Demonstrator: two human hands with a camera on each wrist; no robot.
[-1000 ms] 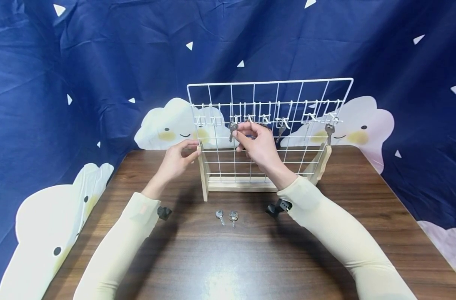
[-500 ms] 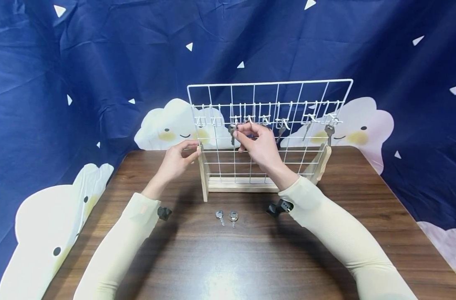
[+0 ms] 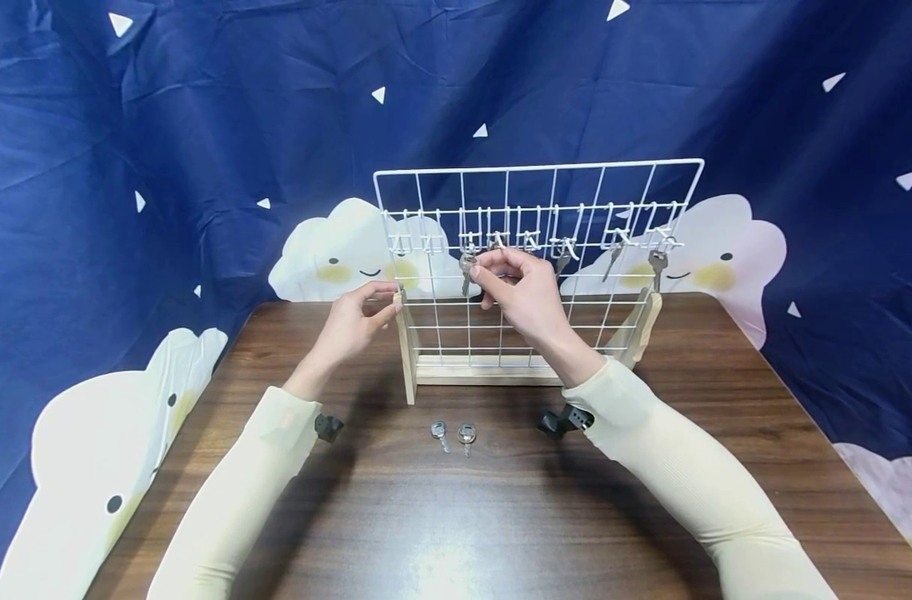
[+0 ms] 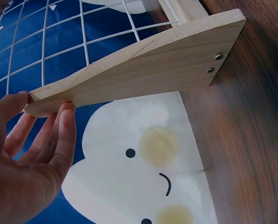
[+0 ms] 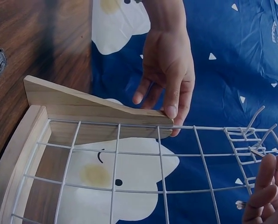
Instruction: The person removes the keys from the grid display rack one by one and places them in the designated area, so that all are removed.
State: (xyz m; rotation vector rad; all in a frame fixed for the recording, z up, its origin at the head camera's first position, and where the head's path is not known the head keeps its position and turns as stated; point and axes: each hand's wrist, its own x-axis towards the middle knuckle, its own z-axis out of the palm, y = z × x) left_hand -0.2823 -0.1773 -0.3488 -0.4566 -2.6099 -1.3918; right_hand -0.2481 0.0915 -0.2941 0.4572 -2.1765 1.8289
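Observation:
A white wire grid rack (image 3: 493, 348) stands upright on a wooden base, with a row of white hooks across it. My left hand (image 3: 351, 323) grips the top of its left wooden side panel (image 4: 143, 60), thumb on one face and fingers on the other. My right hand (image 3: 529, 293) pinches a silver key (image 3: 467, 265) just below one of the left-hand hooks; whether the key is on that hook cannot be made out. Other keys hang to the right, including a key (image 3: 658, 260) at the far right end. Behind my right hand, some hooks are partly hidden.
Two loose keys lie on the brown wooden table (image 3: 441, 517) in front of the rack: a left key (image 3: 439, 432) and a right key (image 3: 467, 434). A blue curtain (image 3: 276, 100) with white clouds hangs close behind the rack.
My right hand has shifted slightly down and to the right, and the pinched key has dropped a little with it. My left hand keeps its grip on the side panel.

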